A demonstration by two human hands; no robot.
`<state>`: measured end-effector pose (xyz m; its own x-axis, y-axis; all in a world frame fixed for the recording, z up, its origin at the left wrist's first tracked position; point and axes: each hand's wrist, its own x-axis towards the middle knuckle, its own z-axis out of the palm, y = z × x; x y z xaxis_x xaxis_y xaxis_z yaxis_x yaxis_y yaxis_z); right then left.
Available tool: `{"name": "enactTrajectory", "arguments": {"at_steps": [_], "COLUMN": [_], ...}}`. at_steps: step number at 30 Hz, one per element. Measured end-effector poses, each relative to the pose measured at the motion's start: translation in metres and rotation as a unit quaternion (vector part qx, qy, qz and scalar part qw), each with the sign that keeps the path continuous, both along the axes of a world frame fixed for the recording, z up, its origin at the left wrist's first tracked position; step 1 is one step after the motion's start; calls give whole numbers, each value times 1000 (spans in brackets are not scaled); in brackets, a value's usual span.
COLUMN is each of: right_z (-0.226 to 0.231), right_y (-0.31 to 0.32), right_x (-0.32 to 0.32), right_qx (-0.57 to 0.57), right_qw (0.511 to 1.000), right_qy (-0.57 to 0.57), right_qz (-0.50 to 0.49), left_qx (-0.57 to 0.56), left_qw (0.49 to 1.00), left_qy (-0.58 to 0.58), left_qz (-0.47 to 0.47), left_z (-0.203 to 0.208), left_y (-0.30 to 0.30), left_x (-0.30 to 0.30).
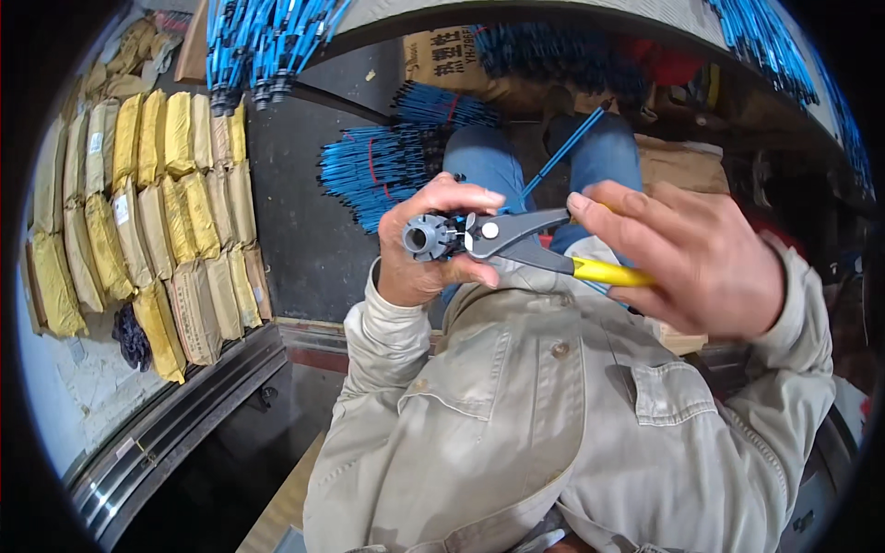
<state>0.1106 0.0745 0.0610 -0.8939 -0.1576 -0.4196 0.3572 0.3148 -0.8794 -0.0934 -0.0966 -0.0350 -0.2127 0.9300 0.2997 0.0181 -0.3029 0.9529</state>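
Note:
My left hand [410, 281] is wrapped round a dark grey, ribbed round fitting [447, 241] with a hollow open end. Grey-jawed pliers [530, 238] with yellow grips are in my right hand [696, 253], its fingers over the spread handles. The plier jaws meet the fitting between my left thumb and fingers; small pale metal shows there. What exactly the jaws pinch is too small to tell. Thin blue rods [567, 152] with dark tips slant up and right from behind the pliers, over my legs. Their lower ends are hidden by the pliers and my hands.
Bundles of blue rods [373, 175] lie on the dark floor beside my legs. More rod bundles [267, 46] hang over the edge of the curved shelf [396, 14] ahead. Rows of yellow and tan wrapped packages [152, 217] fill the left. A metal-edged ledge [175, 452] runs below them.

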Motion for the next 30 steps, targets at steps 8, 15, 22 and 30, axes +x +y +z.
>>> {"name": "enactTrajectory", "arguments": {"at_steps": [8, 15, 22, 30], "right_z": [-11, -23, -8, -40], "right_y": [20, -27, -24, -36], "right_x": [-9, -5, -20, -25], "right_qx": [-159, 452, 575, 499], "right_qw": [987, 861, 774, 824], "right_qy": [16, 233, 264, 268], "right_qz": [-28, 13, 15, -17], "left_qx": [23, 41, 28, 48], "left_qw": [999, 999, 994, 993], "left_qy": [23, -2, -26, 15], "left_qz": [-29, 3, 100, 106], "left_z": [-3, -6, -3, -3], "left_y": [0, -2, -12, -19], "left_x": [-16, -11, 3, -1]}}
